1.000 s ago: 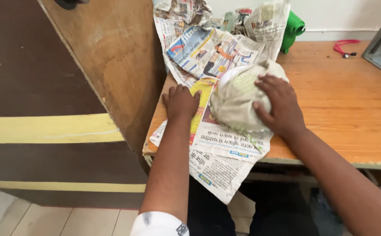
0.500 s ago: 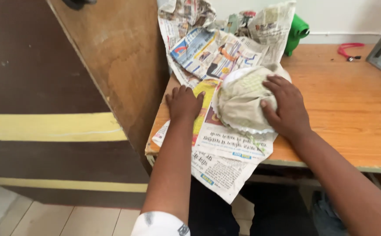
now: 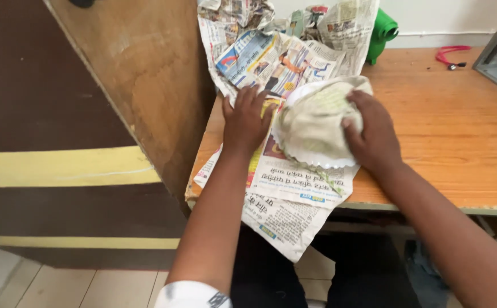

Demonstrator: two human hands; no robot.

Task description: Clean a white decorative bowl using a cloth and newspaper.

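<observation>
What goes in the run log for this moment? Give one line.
left hand: flat on newspaper sheets | right hand: pressing paper-wrapped bundle | wooden table | green object at back

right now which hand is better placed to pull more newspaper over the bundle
Left. The left hand lies flat on the newspaper sheet beside the paper-wrapped bundle; the right hand is pressed against the bundle.
</observation>
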